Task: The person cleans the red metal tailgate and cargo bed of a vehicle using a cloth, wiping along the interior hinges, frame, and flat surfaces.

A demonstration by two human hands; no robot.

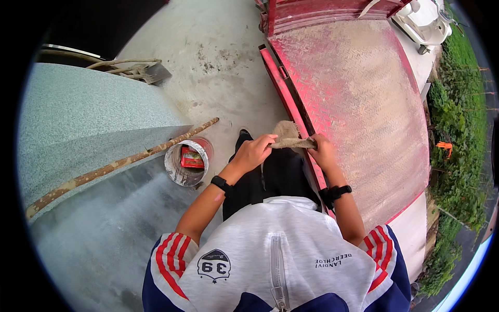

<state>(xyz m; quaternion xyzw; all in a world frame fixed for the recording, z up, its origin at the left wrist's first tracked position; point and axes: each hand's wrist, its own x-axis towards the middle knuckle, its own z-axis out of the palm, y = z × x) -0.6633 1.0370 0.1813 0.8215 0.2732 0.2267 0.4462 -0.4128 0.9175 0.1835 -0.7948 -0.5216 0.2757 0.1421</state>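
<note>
A worn grey-brown cloth [287, 136] is stretched between my two hands, in front of my dark trousers and beside the red side rail of a truck bed. My left hand [254, 149] is closed on the cloth's left end. At its right end, my right hand [324, 152] grips a twisted or rolled part of it. One flap of the cloth stands up beyond the rolled strip. Close by on the right lies the dusty red truck bed [358, 109] of patterned metal plate.
Left of my legs stands a stained bucket [187, 179] with a red box [192, 157] in it. A long wooden pole [125, 161] leans across by the grey stone block [93, 109]. A shovel [156, 74] lies beyond. Far right are a white scooter [429, 23] and green plants [455, 104].
</note>
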